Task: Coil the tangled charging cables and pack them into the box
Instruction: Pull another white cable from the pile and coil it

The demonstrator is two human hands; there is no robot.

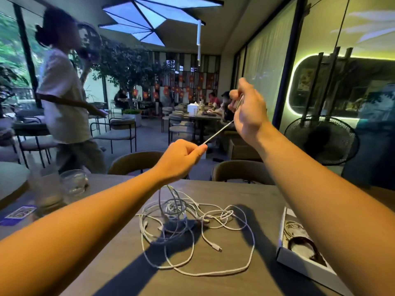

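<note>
A tangle of white charging cables (pixel 192 221) lies on the grey table (pixel 245 195) in front of me. One white cable (pixel 218 132) is stretched taut in the air between both hands. My left hand (pixel 181 160) grips its lower part in a fist above the tangle, and the cable hangs down from it into the pile. My right hand (pixel 248 110), raised higher and to the right, pinches the cable's end. A white open box (pixel 303 248) sits at the right table edge, partly hidden by my right forearm, with a coiled cable inside.
Two glass cups (pixel 72 182) and a purple card (pixel 19 213) stand at the table's left. Two chair backs (pixel 136 162) line the far edge. A person walks past at left. A black fan (pixel 320 139) stands at right.
</note>
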